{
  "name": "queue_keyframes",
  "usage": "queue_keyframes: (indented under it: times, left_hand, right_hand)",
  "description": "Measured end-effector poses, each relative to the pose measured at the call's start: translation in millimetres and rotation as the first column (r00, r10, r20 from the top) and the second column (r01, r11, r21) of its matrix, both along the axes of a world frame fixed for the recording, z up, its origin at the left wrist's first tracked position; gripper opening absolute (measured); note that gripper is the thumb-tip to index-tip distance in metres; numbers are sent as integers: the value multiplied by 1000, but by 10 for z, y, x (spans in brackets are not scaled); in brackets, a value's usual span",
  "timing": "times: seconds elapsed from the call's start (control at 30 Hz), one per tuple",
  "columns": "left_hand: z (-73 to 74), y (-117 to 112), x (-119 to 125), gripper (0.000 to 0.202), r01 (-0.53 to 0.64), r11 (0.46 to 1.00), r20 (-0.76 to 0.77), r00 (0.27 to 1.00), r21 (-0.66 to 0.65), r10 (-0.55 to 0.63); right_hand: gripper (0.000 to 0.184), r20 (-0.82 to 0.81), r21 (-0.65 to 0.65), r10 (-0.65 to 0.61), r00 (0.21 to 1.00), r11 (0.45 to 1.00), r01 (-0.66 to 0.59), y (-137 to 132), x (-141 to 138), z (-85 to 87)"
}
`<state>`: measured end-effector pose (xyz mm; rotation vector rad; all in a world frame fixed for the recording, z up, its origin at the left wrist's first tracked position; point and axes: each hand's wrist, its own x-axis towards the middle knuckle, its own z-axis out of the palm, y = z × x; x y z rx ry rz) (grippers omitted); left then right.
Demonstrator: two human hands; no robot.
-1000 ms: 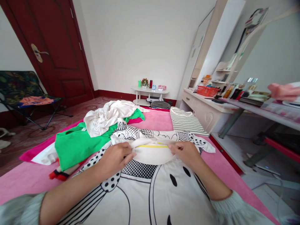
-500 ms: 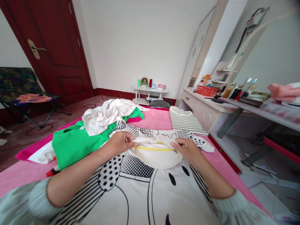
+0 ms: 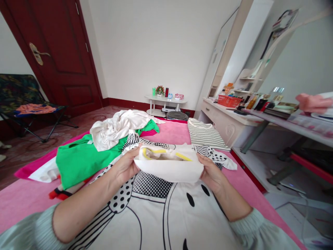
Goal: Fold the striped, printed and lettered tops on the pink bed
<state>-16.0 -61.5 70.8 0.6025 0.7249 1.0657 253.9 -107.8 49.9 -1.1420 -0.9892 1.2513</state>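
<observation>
A white T-shirt with a black cartoon and dot print [image 3: 161, 215] lies spread on the pink bed in front of me. My left hand [image 3: 125, 169] and my right hand [image 3: 212, 173] each grip one side of its white neckline [image 3: 169, 165], lifted off the bed and pulled open. A yellow band shows inside the collar. Both hands are closed on the fabric, a little apart from each other.
A green garment [image 3: 78, 159] and a crumpled white one [image 3: 117, 128] are piled at left. A folded striped shirt [image 3: 205, 135] lies at the far right of the bed [image 3: 26, 198]. A white dresser [image 3: 229, 118], a folding chair [image 3: 26, 104] and a red door [image 3: 59, 52] stand around.
Both hands have lifted the neckline off the bed and tipped it toward me, so the collar's inside now shows. The piles have not moved.
</observation>
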Motion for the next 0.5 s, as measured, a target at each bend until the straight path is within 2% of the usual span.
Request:
queue_keyframes:
  times: [0.07,0.13,0.27,0.37,0.43,0.5]
  left_hand:
    - [-4,-40,12,25,67,997,14,998,-36,-66]
    - [-16,-69,22,30,86,995,40,996,-50,-84]
    - [-45,-87,31,44,-25,999,127,992,25,22]
    - [-69,-91,25,59,-67,993,170,984,94,50]
    - [-87,-98,16,67,-51,992,151,988,120,32]
    - [-102,-103,4,71,-36,990,134,991,133,18]
  right_hand:
    - [37,-46,-39,13,999,999,-15,-15,-10,22]
    - [40,-72,-76,58,996,995,-63,-39,-19,42]
    - [43,-5,-170,178,984,970,-176,-75,9,78]
    - [39,214,-228,213,953,960,-163,-95,60,129]
    - [33,411,-304,279,868,940,-158,-125,84,184]
    - [38,505,-405,407,761,890,-207,-168,92,245]
